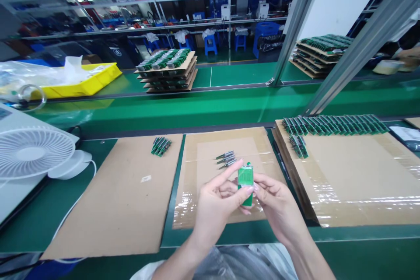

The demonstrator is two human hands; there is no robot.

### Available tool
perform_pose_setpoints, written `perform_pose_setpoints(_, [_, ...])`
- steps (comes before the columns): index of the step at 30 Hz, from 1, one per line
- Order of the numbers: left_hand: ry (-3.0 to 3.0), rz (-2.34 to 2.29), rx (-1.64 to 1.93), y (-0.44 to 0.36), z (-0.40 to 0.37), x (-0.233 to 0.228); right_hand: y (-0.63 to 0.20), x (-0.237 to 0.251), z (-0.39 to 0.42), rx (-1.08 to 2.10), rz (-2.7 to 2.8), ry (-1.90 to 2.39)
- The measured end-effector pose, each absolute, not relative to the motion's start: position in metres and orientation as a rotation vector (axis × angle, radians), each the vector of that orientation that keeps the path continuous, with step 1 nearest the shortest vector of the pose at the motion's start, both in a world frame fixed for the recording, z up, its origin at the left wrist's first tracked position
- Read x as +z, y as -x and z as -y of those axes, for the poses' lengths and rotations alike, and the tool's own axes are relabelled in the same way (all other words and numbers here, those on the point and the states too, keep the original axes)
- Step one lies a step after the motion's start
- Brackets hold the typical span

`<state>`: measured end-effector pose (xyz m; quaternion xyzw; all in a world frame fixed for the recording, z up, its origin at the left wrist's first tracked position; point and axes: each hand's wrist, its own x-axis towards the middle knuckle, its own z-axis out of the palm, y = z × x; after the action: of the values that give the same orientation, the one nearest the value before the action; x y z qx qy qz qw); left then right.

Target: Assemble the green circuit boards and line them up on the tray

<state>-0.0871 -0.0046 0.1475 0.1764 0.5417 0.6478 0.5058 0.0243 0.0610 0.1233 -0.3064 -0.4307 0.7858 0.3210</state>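
Note:
Between my two hands is a small green circuit board (246, 176), tilted up above the middle cardboard sheet (193, 183). My left hand (220, 197) pinches its left side and lower front, thumb across the face. At the right edge, the thumb and fingers of my right hand (274, 197) are closed on the same board. Just beyond my left fingers lie several small circuit boards (226, 157) on the middle sheet. Another small cluster of boards (160, 146) rests on the left cardboard sheet (131, 201).
At right, a cardboard stack (357, 170) carries a long row of boards (334, 125). Behind stand piled board trays (167, 70), a second pile (323, 54) and a yellow bin (82, 83). A white fan (33, 153) is at left. A metal post (292, 30) rises behind the bench.

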Motion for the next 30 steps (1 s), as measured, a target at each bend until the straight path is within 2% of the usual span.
perform_pose_setpoints(5, [-0.424,-1.383,1.554,0.083,0.006,0.144,-0.021,0.125,-0.058,2.185,0.996,0.793])
perform_pose_setpoints(18, [-0.504,-1.394,1.519,0.081,0.007,0.142,-0.016,0.112,-0.057,2.144,0.977,0.779])
perform_pose_setpoints(22, [-0.78,-1.627,1.439,0.104,-0.002,0.136,-0.012,0.097,-0.066,1.894,1.103,0.851])
perform_pose_setpoints(26, [-1.262,-2.218,1.112,0.154,-0.031,0.121,-0.011,0.067,-0.081,1.619,1.053,1.044])
perform_pose_setpoints(30, [-1.436,-2.252,0.931,0.19,-0.061,0.099,-0.015,0.037,-0.091,1.471,1.109,1.151])
